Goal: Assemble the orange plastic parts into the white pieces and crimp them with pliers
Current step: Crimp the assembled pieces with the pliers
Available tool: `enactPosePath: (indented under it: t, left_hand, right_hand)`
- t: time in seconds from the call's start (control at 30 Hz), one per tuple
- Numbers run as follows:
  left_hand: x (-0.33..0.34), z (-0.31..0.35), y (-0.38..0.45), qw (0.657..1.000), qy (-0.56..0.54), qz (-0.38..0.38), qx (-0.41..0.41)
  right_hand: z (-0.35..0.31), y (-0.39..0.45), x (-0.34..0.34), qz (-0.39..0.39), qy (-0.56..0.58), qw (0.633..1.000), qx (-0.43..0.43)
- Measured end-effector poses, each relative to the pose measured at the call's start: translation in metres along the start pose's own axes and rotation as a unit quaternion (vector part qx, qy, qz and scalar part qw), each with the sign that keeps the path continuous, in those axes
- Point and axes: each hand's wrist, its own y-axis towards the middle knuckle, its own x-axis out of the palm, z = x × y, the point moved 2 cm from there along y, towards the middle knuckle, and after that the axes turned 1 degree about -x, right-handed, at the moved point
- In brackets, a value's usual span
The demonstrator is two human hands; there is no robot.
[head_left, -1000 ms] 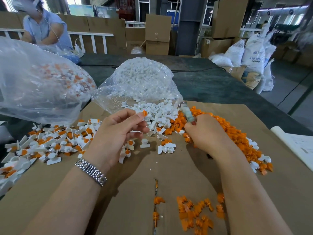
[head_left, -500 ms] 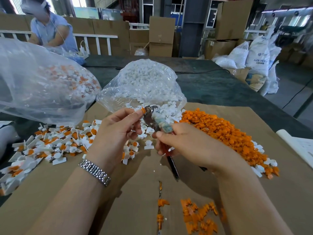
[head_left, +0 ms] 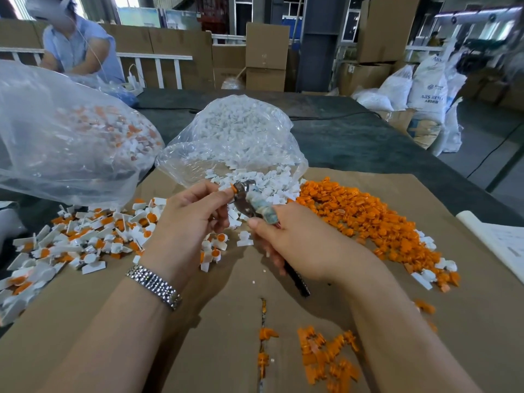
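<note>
Two hands are raised over a sheet of cardboard (head_left: 198, 350). A small orange part (head_left: 234, 189) is pinched at the fingertips of the left hand (head_left: 190, 219), and the metal head of the pliers (head_left: 246, 197) is set against it. The pliers' handles are gripped in the curled fingers of the right hand (head_left: 300, 242). A heap of loose orange parts (head_left: 368, 219) is spread to the right, and finished orange-and-white pieces (head_left: 85, 236) are scattered to the left. White pieces (head_left: 255, 182) are spilled from a clear bag (head_left: 238, 137) just behind the hands.
</note>
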Motion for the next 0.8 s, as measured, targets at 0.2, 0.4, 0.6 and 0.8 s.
enactPosePath:
  t: [0.2,0.4,0.6,0.8]
  left_hand:
    - [0.006,-0.002,-0.002,1.0,0.001,0.01,-0.029]
    - [0.009,0.005,-0.005,0.988,0.148,0.037,0.026]
    - [-0.001,0.011,-0.004,0.922,0.354,0.137,0.078]
    - [0.002,0.01,-0.006,0.841,0.483,0.143,0.197]
  right_hand:
    - [0.003,0.0,-0.002,-0.028,0.018,0.999,0.023]
    - [0.021,0.0,-0.027,0.055,0.007,0.996,0.069]
    - [0.057,0.011,-0.032,0.167,-0.087,0.959,0.212]
    - [0.072,0.013,-0.028,0.188,-0.222,0.909,0.298]
